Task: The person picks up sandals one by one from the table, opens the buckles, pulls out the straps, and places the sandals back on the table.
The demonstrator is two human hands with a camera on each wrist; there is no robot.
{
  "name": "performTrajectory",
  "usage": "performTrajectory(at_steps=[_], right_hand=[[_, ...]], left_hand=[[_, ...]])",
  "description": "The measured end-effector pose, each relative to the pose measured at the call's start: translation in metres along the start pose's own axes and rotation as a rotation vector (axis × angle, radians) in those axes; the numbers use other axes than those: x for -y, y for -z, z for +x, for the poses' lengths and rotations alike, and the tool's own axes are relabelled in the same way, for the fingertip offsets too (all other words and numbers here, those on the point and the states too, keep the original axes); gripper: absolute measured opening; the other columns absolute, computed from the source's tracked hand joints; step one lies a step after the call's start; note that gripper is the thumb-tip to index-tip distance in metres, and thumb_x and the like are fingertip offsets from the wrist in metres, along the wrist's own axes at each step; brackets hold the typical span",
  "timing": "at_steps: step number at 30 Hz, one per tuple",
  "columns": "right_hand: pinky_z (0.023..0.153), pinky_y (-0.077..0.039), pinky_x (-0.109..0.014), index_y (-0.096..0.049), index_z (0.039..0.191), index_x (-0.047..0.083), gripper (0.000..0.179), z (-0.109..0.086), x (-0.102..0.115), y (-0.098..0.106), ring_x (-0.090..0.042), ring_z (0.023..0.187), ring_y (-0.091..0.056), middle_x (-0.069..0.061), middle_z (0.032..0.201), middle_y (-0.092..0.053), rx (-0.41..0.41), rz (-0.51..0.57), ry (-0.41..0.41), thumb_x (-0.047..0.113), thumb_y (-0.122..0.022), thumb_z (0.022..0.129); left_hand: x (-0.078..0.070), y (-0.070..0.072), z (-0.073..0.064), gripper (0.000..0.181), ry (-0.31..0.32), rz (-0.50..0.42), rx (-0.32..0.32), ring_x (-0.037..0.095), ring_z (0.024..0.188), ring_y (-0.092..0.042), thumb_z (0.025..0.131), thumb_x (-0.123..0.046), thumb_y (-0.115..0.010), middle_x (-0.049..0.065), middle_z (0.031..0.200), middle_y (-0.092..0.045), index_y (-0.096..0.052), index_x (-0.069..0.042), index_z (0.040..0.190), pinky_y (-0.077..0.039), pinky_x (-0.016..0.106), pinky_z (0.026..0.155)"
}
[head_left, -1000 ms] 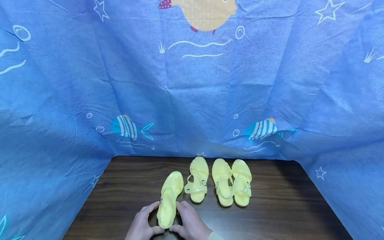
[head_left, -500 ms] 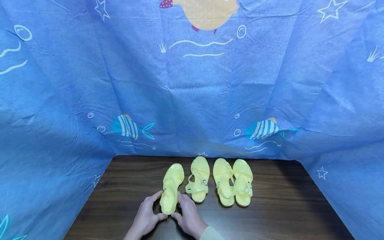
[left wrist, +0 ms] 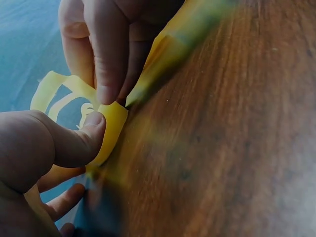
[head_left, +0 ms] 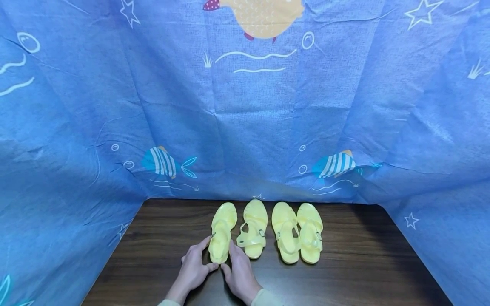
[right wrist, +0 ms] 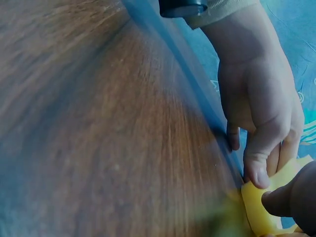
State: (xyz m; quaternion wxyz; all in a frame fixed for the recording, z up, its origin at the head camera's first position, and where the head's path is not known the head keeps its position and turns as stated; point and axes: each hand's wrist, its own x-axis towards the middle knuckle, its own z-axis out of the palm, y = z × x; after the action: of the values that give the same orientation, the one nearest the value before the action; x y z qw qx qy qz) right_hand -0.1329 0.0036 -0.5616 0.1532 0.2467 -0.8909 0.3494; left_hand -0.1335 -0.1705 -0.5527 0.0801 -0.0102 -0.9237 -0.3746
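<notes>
This looks like a small curtained-off booth around a flat, dark brown, wood-grained surface. Creased blue fabric hangs behind it and along both sides, printed with a large pale-orange fish, smaller teal-and-white striped fish and white outlined stars. The fabric hides the room beyond, so whether that is a home, workshop or office cannot be told.

The left hand and right hand faced each other in the head view, wrists slanting inward, each hand's fingers bent forward in a grip opposite a thumb nearer the body, the two thumb tips close together.
</notes>
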Motion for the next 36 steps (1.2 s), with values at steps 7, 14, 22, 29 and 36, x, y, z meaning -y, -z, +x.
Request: performTrajectory(at_steps=[7, 14, 22, 29, 36], right_hand=[[0.106, -0.052, -0.049, -0.043, 0.146, -0.018, 0.072, 0.003, 0.004, -0.002, -0.036, 0.13, -0.06, -0.028, 0.14, -0.06, -0.023, 0.057, 0.002, 0.008, -0.08, 0.09], [0.11, -0.048, -0.054, -0.037, 0.149, -0.021, 0.078, 0.007, 0.007, 0.002, -0.042, 0.135, -0.055, -0.036, 0.145, -0.053, 0.041, 0.079, -0.092, 0.018, -0.078, 0.094], [0.114, -0.043, -0.056, -0.033, 0.153, -0.018, 0.081, 0.006, 0.006, 0.008, -0.042, 0.141, -0.05, -0.035, 0.153, -0.047, 0.123, 0.135, -0.151, 0.018, -0.076, 0.095], [0.113, -0.045, -0.055, -0.04, 0.153, -0.012, 0.074, -0.003, 0.0, 0.017, -0.039, 0.141, -0.051, -0.028, 0.152, -0.051, 0.156, 0.141, -0.154, 0.019, -0.075, 0.095], [0.103, -0.054, -0.045, -0.052, 0.144, -0.003, 0.058, -0.015, -0.007, 0.028, -0.03, 0.127, -0.063, -0.017, 0.136, -0.065, 0.167, 0.209, -0.142, 0.018, -0.075, 0.095]], left_hand=[[-0.003, -0.002, 0.005, 0.087, 0.008, 0.008, 0.03, 0.04, 0.13, -0.055, 0.073, -0.018, -0.095, 0.016, 0.142, -0.065, -0.056, -0.005, 0.15, -0.037, 0.063, 0.093], [-0.006, -0.007, 0.008, 0.088, 0.006, 0.004, 0.025, 0.039, 0.131, -0.053, 0.075, -0.012, -0.092, 0.017, 0.142, -0.065, -0.052, -0.003, 0.152, -0.035, 0.062, 0.092], [-0.007, -0.008, 0.005, 0.083, 0.022, -0.001, 0.03, 0.041, 0.134, -0.051, 0.08, -0.012, -0.089, 0.02, 0.143, -0.063, -0.05, 0.0, 0.153, -0.035, 0.065, 0.097], [-0.005, -0.004, -0.009, 0.068, -0.043, -0.02, -0.005, 0.043, 0.127, -0.058, 0.084, -0.021, -0.088, 0.022, 0.138, -0.065, -0.061, 0.004, 0.141, -0.045, 0.063, 0.104], [-0.013, -0.002, -0.034, 0.052, -0.056, -0.009, -0.026, 0.029, 0.112, -0.065, 0.083, -0.024, -0.088, 0.008, 0.124, -0.071, -0.069, -0.006, 0.129, -0.052, 0.05, 0.096]])
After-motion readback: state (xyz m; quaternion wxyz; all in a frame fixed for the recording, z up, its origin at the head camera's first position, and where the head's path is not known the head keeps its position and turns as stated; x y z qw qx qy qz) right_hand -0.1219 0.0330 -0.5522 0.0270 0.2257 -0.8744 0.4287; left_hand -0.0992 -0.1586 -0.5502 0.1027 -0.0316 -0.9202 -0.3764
